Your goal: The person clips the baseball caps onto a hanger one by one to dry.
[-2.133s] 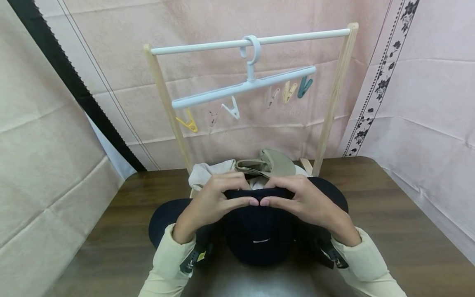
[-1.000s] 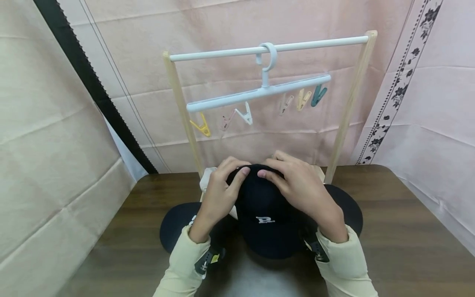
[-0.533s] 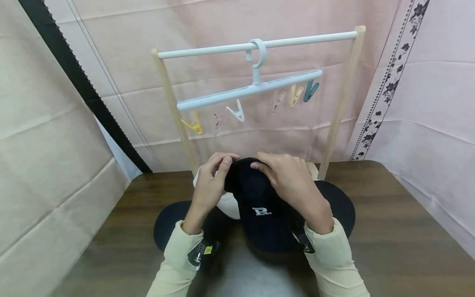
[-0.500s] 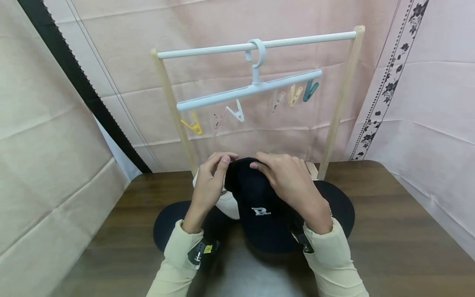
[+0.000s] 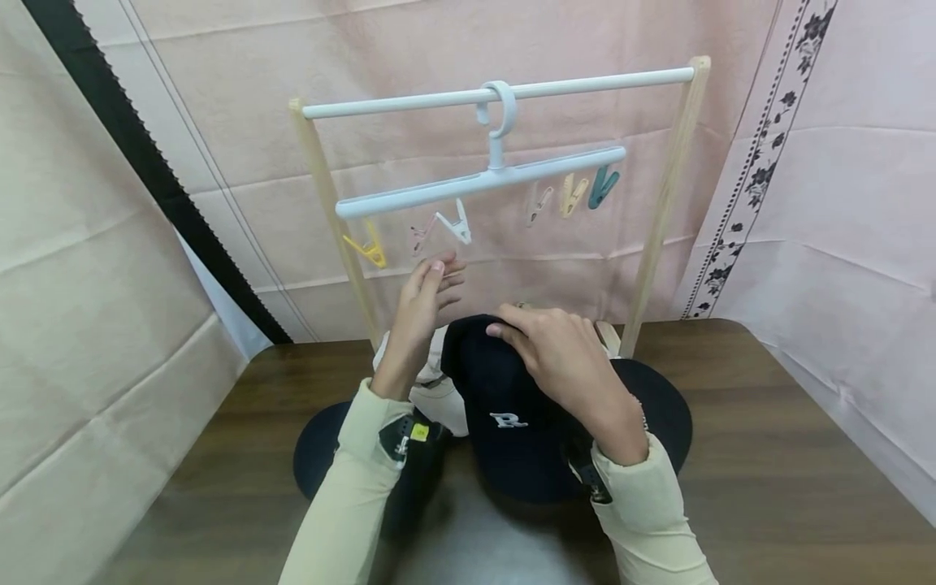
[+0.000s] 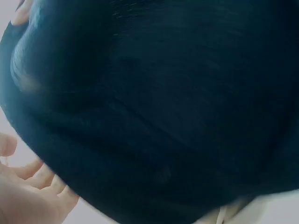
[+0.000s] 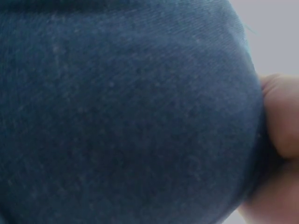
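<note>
A navy baseball cap (image 5: 500,459) with a white letter on its front stands at the middle of the table. My right hand (image 5: 563,366) grips its upper edge between thumb and fingers; the right wrist view shows the fingers (image 7: 282,116) at the cap's side. My left hand (image 5: 424,296) is raised left of the cap, fingers extended and holding nothing. Just above it, a white clothespin (image 5: 459,223) and a pink clothespin (image 5: 420,237) hang from the light blue hanger (image 5: 475,183). Dark cap cloth (image 6: 163,93) fills most of the left wrist view.
The hanger hooks over a white rod (image 5: 585,85) on a wooden stand. A yellow clothespin (image 5: 371,247), a cream one (image 5: 574,195) and a teal one (image 5: 603,187) also hang there. Dark brims (image 5: 658,402) and a white cap (image 5: 441,402) lie around the held cap.
Both hands had held the cap's top edge, and the cap was turned upright with its letter showing. My left hand has since let go and risen toward the clothespins; the right keeps its grip.
</note>
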A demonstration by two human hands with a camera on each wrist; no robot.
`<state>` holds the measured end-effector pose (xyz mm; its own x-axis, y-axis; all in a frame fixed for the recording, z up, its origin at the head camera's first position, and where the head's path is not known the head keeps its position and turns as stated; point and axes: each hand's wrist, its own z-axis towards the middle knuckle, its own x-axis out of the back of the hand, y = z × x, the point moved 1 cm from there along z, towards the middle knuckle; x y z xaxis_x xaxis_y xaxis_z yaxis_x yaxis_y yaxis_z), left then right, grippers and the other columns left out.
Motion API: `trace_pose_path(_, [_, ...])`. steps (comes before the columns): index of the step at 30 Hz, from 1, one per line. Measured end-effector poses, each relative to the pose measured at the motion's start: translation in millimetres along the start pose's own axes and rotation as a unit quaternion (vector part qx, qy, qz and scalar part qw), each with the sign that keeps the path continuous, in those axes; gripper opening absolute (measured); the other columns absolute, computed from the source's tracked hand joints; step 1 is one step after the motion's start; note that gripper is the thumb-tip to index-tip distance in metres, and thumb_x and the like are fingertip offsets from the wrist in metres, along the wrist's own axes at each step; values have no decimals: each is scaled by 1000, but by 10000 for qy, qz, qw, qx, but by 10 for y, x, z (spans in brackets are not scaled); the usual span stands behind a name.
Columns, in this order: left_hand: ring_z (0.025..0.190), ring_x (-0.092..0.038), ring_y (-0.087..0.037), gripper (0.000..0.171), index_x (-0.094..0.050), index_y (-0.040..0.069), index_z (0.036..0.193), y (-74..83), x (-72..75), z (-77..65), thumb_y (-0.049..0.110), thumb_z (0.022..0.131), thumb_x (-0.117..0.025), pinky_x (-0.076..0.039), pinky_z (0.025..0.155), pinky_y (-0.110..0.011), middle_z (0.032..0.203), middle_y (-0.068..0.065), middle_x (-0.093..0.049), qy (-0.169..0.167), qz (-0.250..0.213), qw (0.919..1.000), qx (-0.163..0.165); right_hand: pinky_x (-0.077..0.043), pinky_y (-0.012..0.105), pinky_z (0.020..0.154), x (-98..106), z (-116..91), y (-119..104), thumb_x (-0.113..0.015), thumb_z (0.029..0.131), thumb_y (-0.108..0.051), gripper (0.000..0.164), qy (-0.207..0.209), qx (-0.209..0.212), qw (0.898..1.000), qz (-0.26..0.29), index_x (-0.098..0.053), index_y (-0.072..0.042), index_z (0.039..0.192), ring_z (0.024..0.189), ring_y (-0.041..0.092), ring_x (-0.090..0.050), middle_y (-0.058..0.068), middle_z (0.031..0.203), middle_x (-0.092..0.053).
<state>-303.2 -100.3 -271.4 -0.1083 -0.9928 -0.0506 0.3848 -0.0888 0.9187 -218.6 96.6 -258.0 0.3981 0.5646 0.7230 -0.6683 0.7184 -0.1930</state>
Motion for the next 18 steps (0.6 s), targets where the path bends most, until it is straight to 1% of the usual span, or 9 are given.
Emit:
trace_pose_path(2, [134, -58, -32, 45, -48, -1, 151, -19, -41, 108, 25, 117, -33, -40, 116, -57, 150, -22, -56, -97, -580, 9981, 204, -35, 34, 49, 12, -4, 10, -64, 106, -31, 25, -4, -39, 10000, -34, -58, -18, 86, 53, 17, -44, -5, 61, -36])
trace_pose_path(3, [136, -57, -33, 46, -47, -1, 152, -32, -60, 158, 26, 118, -32, -39, 117, -57, 152, -21, -55, -144, -891, 9955, 299, -35, 34, 49, 18, -5, 14, -65, 106, -31, 26, -3, -59, 10000, -58, -57, -18, 85, 53, 17, -44, -5, 61, -36])
trace_pose_path(5, [139, -55, -33, 46, -46, 1, 153, -68, -83, 245, 27, 118, -30, -39, 118, -54, 154, -19, -54, -230, -1462, 9881, 425, -34, 33, 49, 29, -7, 20, -65, 106, -31, 26, 1, -87, 9999, -90, -57, -18, 85, 53, 17, -44, -5, 60, -35])
trace_pose_path(6, [141, -53, -34, 46, -45, 2, 153, -87, -90, 282, 27, 118, -29, -39, 119, -54, 154, -18, -53, -276, -1756, 9831, 426, -34, 33, 49, 33, -7, 22, -65, 105, -31, 26, 3, -97, 9999, -96, -57, -18, 84, 53, 17, -44, -5, 60, -36])
trace_pose_path(8, [145, -49, -35, 45, -45, 2, 153, -122, -95, 350, 26, 118, -29, -37, 120, -52, 157, -17, -51, -430, -2282, 9722, 316, -34, 33, 49, 39, -8, 22, -66, 105, -31, 26, 12, -114, 9999, -103, -57, -18, 84, 52, 16, -44, -6, 60, -35])
trace_pose_path(11, [149, -43, -35, 45, -40, 4, 157, -160, -95, 439, 21, 117, -31, -34, 122, -53, 162, -20, -44, -817, -2827, 9557, -53, -33, 32, 48, 41, -6, 18, -66, 105, -31, 25, 4, -127, 9999, -86, -58, -18, 85, 52, 15, -43, -6, 59, -36])
trace_pose_path(14, [151, -41, -35, 49, -31, 6, 164, -173, -107, 506, 18, 116, -32, -32, 123, -53, 167, -20, -37, -1184, -3035, 9446, -400, -33, 32, 49, 37, -8, 14, -66, 105, -30, 26, -30, -139, 9999, -49, -58, -18, 85, 52, 15, -42, -6, 60, -35])
trace_pose_path(16, [153, -38, -36, 51, -26, 8, 167, -175, -129, 536, 20, 117, -29, -31, 124, -53, 168, -19, -35, -1329, -3200, 9368, -484, -34, 32, 49, 34, -13, 13, -66, 106, -30, 26, -54, -150, 9999, -53, -57, -18, 84, 53, 15, -43, -6, 60, -35])
trace_pose_path(18, [155, -34, -37, 52, -25, 8, 167, -174, -160, 559, 23, 117, -26, -32, 124, -51, 169, -18, -34, -1414, -3377, 9293, -483, -34, 32, 49, 34, -21, 16, -66, 105, -31, 26, -58, -156, 9998, -96, -57, -18, 85, 53, 16, -44, -6, 61, -35])
